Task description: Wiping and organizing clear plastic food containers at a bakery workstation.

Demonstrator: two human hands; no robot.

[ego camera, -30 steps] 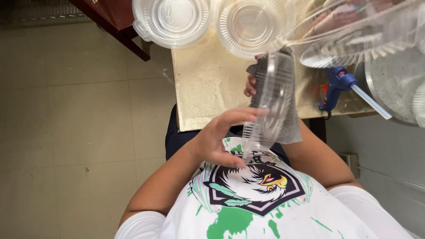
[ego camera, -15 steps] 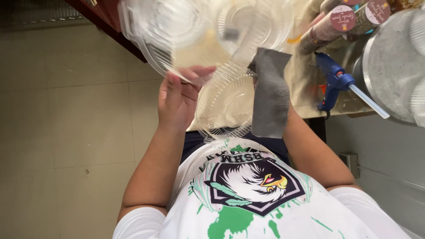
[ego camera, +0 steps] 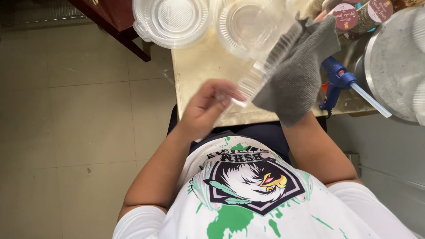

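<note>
At the left of the view the left hand (ego camera: 204,108) is pinching the near end of a clear lid (ego camera: 265,57), fingers curled narrow around its edge. The lid is standing on edge, and its long axis is running from the left hand at about seven o'clock up towards one o'clock, over the table (ego camera: 199,66). Going right, a grey cloth (ego camera: 296,75) is pressing flat against the lid's right face. The right hand (ego camera: 319,18) is sitting almost wholly under the cloth, with only a sliver showing at the top, so I cannot tell how its fingers are set; it appears to be holding the cloth to the lid. Both hands are touching the lid, the left at its low end and the right along its upper half. Farther right, at three o'clock from the cloth, a blue glue gun (ego camera: 336,82) is lying on the table.
</note>
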